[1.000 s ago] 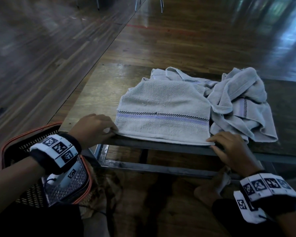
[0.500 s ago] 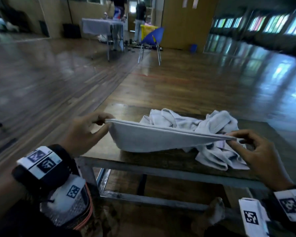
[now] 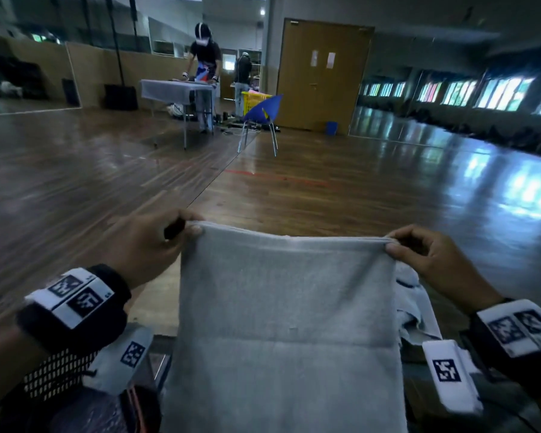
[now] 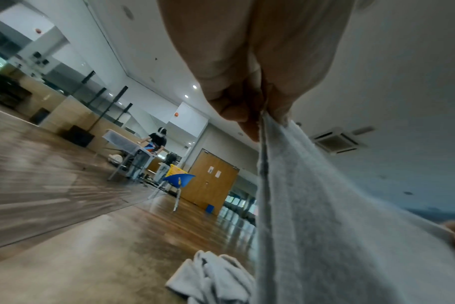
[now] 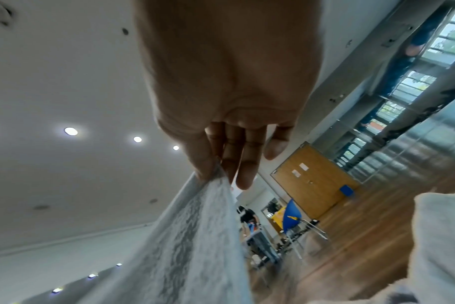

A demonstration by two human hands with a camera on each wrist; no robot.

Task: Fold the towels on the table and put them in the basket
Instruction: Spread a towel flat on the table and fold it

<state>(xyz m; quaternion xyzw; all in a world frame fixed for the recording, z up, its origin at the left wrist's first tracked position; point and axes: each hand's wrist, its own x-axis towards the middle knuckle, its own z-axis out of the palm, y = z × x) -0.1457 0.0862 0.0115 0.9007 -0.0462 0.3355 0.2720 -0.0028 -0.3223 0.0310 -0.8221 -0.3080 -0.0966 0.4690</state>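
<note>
A pale grey folded towel [image 3: 288, 323] hangs in the air in front of me, held up by its top edge. My left hand [image 3: 181, 232] pinches its top left corner, and my right hand [image 3: 394, 243] pinches its top right corner. The left wrist view shows the left hand [image 4: 257, 121] pinching the towel [image 4: 312, 216] edge; the right wrist view shows the right hand [image 5: 216, 170] pinching the towel [image 5: 190, 246]. A second crumpled towel [image 3: 416, 304] lies on the table [image 3: 153, 295] behind it, also seen as the crumpled towel [image 4: 213, 275]. The mesh basket [image 3: 57, 370] with an orange rim sits low at my left.
The wooden floor stretches ahead. Far off stand a blue chair [image 3: 263, 114], a covered table [image 3: 175, 89] with a person [image 3: 205, 57] at it, a yellow crate [image 3: 256, 100] and a brown double door [image 3: 322, 76].
Both hands have lifted the folded towel off the table, from flat to hanging upright before me. My head has tilted up, showing the room.
</note>
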